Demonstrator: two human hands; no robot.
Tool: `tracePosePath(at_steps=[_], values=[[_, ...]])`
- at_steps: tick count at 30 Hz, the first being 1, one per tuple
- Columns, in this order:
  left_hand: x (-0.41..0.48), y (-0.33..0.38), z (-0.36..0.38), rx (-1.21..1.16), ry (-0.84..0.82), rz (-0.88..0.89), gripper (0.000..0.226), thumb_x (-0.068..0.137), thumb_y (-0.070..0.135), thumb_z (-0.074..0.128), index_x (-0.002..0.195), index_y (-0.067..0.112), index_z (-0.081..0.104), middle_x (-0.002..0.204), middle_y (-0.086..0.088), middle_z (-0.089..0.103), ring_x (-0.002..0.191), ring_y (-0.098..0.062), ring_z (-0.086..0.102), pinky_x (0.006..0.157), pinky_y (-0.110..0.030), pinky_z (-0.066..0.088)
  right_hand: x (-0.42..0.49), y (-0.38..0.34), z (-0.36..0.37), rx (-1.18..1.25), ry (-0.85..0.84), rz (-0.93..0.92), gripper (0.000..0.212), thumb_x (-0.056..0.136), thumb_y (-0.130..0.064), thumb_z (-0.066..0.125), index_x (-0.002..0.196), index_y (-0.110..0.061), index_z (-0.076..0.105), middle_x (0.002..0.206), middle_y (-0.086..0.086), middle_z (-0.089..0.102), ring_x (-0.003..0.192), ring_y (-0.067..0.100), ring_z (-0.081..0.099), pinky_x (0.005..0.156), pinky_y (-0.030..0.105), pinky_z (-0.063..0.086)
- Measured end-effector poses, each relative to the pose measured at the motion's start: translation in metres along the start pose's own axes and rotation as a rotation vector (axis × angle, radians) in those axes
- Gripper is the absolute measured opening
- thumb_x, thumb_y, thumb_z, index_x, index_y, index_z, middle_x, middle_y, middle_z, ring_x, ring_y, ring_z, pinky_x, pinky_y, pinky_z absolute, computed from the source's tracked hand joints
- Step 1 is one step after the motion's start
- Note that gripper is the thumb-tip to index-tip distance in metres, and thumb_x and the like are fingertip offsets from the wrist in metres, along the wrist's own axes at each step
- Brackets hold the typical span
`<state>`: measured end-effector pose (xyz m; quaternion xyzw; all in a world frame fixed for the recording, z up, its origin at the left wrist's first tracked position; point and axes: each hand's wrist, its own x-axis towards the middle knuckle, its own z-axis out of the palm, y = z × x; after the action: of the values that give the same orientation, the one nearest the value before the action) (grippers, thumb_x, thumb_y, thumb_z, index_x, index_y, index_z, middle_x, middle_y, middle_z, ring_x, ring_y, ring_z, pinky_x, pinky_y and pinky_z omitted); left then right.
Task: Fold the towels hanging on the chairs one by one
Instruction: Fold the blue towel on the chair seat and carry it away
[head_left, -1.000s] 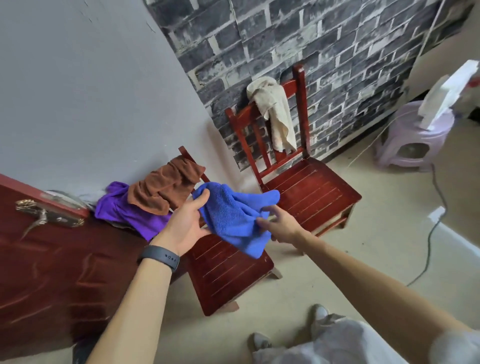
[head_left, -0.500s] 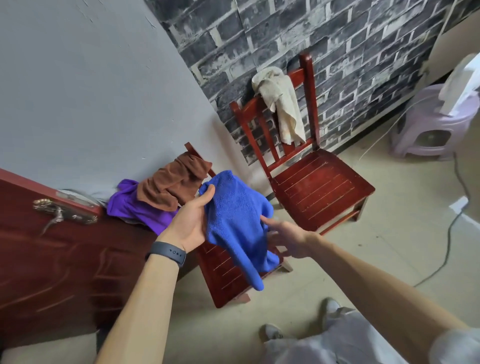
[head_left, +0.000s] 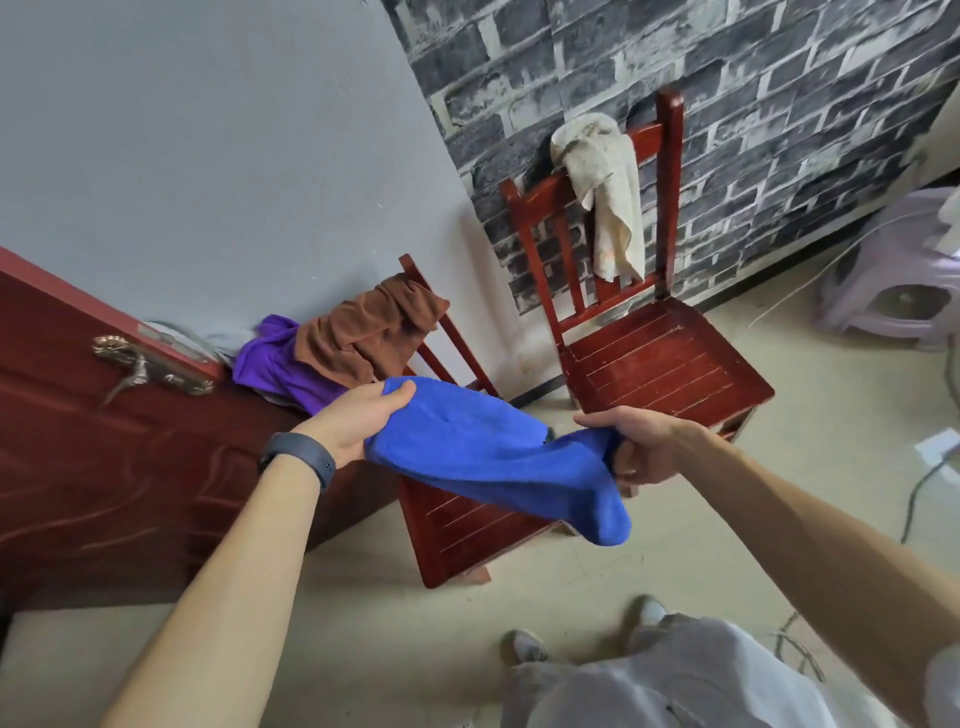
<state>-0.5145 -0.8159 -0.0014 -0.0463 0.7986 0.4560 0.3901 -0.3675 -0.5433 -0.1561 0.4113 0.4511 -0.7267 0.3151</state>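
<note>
Since earlier frame, blue towel (head_left: 488, 462) stretched from hanging bunch into span between my hands, above near chair (head_left: 457, 535) seat. Left grip (head_left: 358, 421) pinches one corner. Right grip (head_left: 641, 447) clenched round opposite end, tail drooping. Cream towel (head_left: 608, 197) hangs on far chair (head_left: 660, 364) back.

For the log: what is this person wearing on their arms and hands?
Both forearms are bare, with no gloves. The left hand has a dark grey wristband at the wrist. The right hand wears nothing; a pale sleeve shows at the upper arm.
</note>
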Motion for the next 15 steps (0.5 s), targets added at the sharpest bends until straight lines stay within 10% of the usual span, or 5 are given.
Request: tracePosePath(at_steps=[8,15], values=[[0.021,-0.027,-0.022,-0.07,0.202,-0.07,0.031,0.092,0.0,0.063,0.121,-0.008,0.06,0.114,-0.024,0.068,0.089,-0.027,0.071,0.076,-0.036,0.06,-0.008,-0.023,-0.021,0.0,0.216,-0.375,0.027,0.089,-0.037,0.071,0.111,-0.023,0.068,0.112,0.0,0.063,0.086,0.019,0.066,0.072,0.032,0.045],[0.017,-0.041,-0.037,-0.322,0.011,0.012,0.047,0.091,-0.01,0.055,0.133,0.012,0.057,0.126,-0.011,0.067,0.113,-0.028,0.066,0.086,-0.041,0.058,-0.021,-0.043,-0.026,-0.295,-0.025,-0.122,0.062,0.081,-0.062,0.07,0.111,-0.008,0.069,0.093,0.012,0.068,0.07,0.02,0.06,0.056,0.026,0.04]])
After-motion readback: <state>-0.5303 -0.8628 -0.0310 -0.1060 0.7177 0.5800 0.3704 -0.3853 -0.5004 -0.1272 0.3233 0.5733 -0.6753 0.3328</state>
